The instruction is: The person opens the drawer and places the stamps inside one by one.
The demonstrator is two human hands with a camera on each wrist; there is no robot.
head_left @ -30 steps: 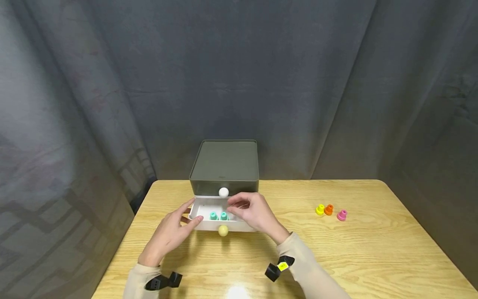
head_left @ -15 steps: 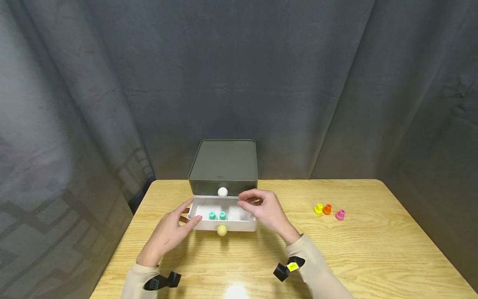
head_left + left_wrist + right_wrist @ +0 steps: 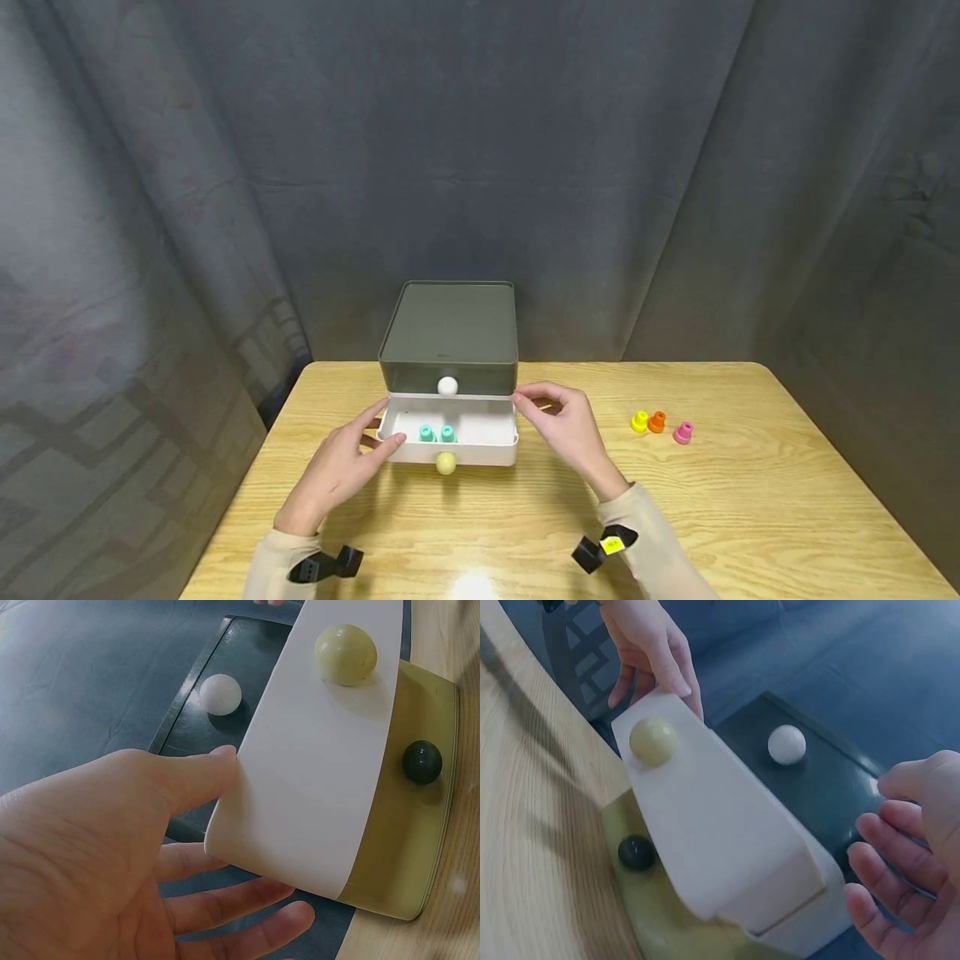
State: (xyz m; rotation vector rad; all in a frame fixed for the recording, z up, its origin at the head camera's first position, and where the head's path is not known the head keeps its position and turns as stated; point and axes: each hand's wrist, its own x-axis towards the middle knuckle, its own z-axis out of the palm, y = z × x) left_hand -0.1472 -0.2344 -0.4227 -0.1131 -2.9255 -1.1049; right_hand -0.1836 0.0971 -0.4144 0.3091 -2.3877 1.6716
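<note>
A white drawer [image 3: 480, 455] with a pale yellow knob [image 3: 446, 463] stands pulled out of a small drawer chest [image 3: 457, 321]. Two teal stepped pegs [image 3: 447, 433] are inside it, near the front wall. My left hand [image 3: 330, 479] grips the drawer's left side, its thumb at the front rim and its fingers along the outer wall. Beside the right end of the drawer is my right hand [image 3: 566, 425], fingers loosely bent. In the right wrist view that hand [image 3: 919, 847] holds nothing, its thumb and fingertips spread apart.
To the right on the wooden table [image 3: 712, 517] are a yellow peg [image 3: 639, 421], an orange peg [image 3: 657, 422] and a pink peg [image 3: 683, 432]. A white knob [image 3: 447, 386] marks the dark upper drawer. Below lies an olive drawer [image 3: 409, 855] with a dark knob [image 3: 422, 762].
My right hand has moved right, from over the inside of the drawer to its right edge. The left hand, the drawer and the teal pegs have stayed put.
</note>
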